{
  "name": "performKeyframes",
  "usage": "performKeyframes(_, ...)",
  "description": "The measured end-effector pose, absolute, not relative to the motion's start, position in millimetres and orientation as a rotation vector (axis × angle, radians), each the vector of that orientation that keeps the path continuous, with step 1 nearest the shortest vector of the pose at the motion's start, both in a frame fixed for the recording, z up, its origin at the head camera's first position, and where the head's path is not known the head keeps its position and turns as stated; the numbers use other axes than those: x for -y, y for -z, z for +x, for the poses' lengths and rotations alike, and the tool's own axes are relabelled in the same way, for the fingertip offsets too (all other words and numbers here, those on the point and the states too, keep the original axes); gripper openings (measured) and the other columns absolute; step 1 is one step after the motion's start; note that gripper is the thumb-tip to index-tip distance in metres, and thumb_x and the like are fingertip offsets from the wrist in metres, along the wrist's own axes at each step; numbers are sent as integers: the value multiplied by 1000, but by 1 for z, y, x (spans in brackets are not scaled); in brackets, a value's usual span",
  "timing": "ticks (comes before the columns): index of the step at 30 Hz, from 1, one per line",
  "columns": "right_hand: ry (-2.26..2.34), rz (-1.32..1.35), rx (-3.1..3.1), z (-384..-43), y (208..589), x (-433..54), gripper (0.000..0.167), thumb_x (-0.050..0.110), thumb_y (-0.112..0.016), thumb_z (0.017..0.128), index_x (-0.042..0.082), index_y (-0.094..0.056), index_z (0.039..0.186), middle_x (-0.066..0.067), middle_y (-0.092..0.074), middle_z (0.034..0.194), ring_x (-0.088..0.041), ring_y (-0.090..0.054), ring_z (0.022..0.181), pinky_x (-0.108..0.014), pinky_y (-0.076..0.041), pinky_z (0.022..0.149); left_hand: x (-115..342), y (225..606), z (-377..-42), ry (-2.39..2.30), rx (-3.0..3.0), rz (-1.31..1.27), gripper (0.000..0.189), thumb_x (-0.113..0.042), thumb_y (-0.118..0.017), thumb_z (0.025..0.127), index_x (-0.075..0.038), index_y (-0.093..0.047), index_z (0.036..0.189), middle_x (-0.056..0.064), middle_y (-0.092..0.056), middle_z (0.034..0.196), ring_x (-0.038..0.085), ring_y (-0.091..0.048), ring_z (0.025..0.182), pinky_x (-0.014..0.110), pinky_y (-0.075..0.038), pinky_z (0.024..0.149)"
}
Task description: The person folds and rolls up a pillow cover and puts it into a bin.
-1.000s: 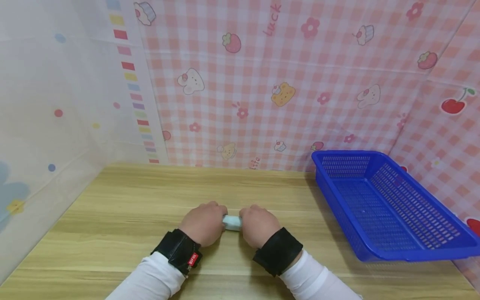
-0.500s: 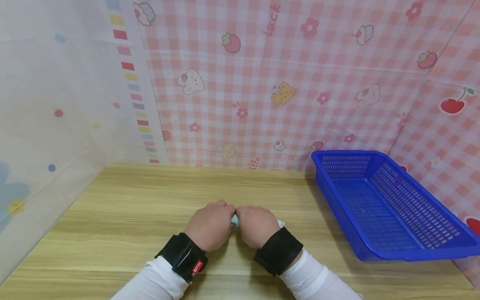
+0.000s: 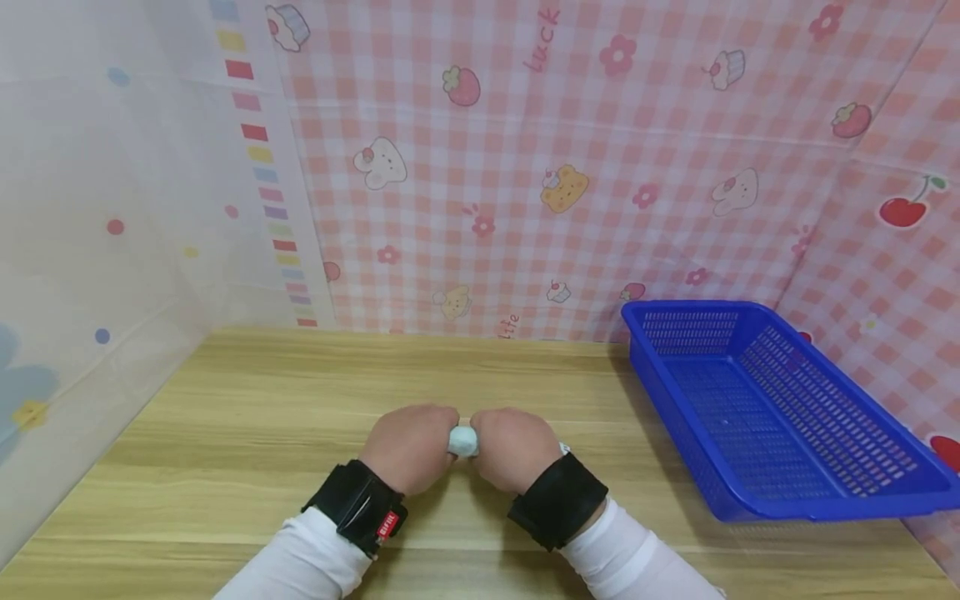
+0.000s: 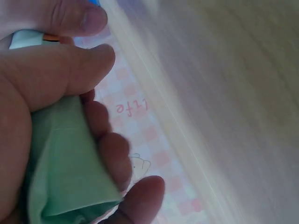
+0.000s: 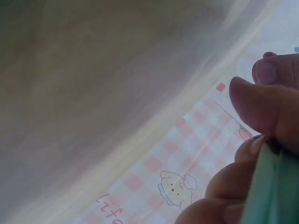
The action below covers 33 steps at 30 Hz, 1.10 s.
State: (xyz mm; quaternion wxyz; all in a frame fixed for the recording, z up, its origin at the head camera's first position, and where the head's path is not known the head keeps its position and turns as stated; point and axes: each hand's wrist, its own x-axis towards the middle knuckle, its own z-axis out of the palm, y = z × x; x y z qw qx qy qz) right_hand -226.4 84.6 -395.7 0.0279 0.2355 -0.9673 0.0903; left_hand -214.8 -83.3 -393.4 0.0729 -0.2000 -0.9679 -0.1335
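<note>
A pale green, soft-looking tube-shaped packet (image 3: pixel 463 441) is held between both hands over the wooden table. My left hand (image 3: pixel 411 447) grips its left part, fingers curled round it and the thumb laid across it. In the left wrist view, the packet (image 4: pixel 70 161) is creased, with a hollow-looking end by the little finger and a small orange and black mark farther up. My right hand (image 3: pixel 517 450) holds the right part, and a bit of the packet shows past its outer side. The fists are close together with a short stretch between them. The packet's exact kind cannot be told.
A blue plastic basket (image 3: pixel 678 425) with mesh walls stands on the right of the wooden table (image 3: pixel 300 375), with nothing seen in it. Patterned cloth (image 3: pixel 510 167) hangs behind and at the sides.
My left hand moved right until the fists almost met, then slid back left a little. The packet's end has come into sight beyond my right hand.
</note>
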Motion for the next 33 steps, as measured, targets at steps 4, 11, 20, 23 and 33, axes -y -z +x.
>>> performKeyframes(4, -253, 731, 2997, -225, 394, -84, 31, 15, -79, 82, 20, -53, 67, 6, -53, 63, -13, -48, 57, -33, -43, 52, 83, 393, -214, 381, 2894, -613, 33, -14, -79, 88, -19, -53, 68, -6, -50, 63, 12, -45, 57, 29, -38, 50)
performKeyframes(11, -205, 751, 3003, -225, 390, -86, 31, 17, -75, 85, 20, -52, 64, 7, -50, 62, -13, -46, 56, -32, -41, 49, 82, 393, -214, 366, 2869, -646, 32, -11, -79, 84, -19, -52, 69, -6, -50, 63, 11, -46, 57, 31, -39, 50)
performKeyframes(20, -212, 726, 3055, -225, 374, -88, 33, 16, -67, 90, 18, -50, 63, 7, -41, 60, -11, -39, 53, -29, -38, 47, 84, 386, -214, 475, 2809, -625, 31, -6, -76, 82, -20, -51, 69, -8, -46, 61, 11, -43, 55, 28, -36, 47)
performKeyframes(23, -203, 700, 3079, -225, 365, -92, 29, 17, -68, 90, 17, -53, 65, 6, -44, 60, -13, -41, 53, -30, -40, 48, 85, 383, -214, 510, 2804, -584, 25, -8, -77, 84, -19, -57, 73, -8, -50, 63, 11, -44, 55, 28, -37, 48)
performKeyframes(33, -270, 630, 3056, -226, 320, -133, 22, 17, -64, 95, 17, -59, 74, 4, -51, 64, -15, -47, 55, -32, -40, 52, 97, 373, -217, 527, 2822, -370, 19, -26, -80, 92, -11, -71, 98, 1, -73, 84, 14, -59, 64, 32, -46, 53)
